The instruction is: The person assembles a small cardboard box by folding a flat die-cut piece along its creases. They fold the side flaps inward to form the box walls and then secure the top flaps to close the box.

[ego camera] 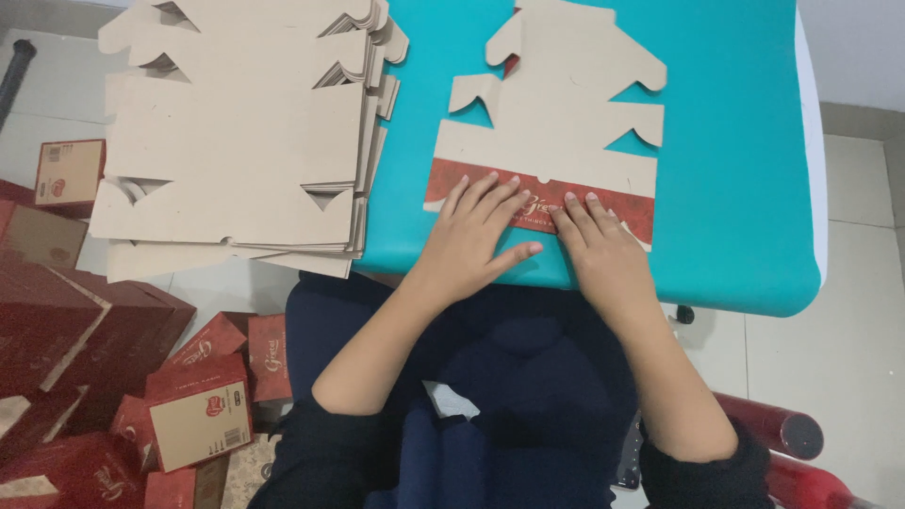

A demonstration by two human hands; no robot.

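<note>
Cardboard is pressed flat under both hands: the left hand (476,236) and the right hand (599,247) are laid side by side, fingers spread and open, on the folded-over red printed flap (539,200) of a flat box blank (556,113). Nothing is gripped. The blank is set at the table's (735,188) near edge, its long axis running away from the hands toward the far edge, the flap's fold crosswise beneath the fingertips. Both hands are equally close. A stack of unfolded blanks (236,141) overhangs the table's left edge; finished red boxes (198,415) are piled on the floor beside it.
</note>
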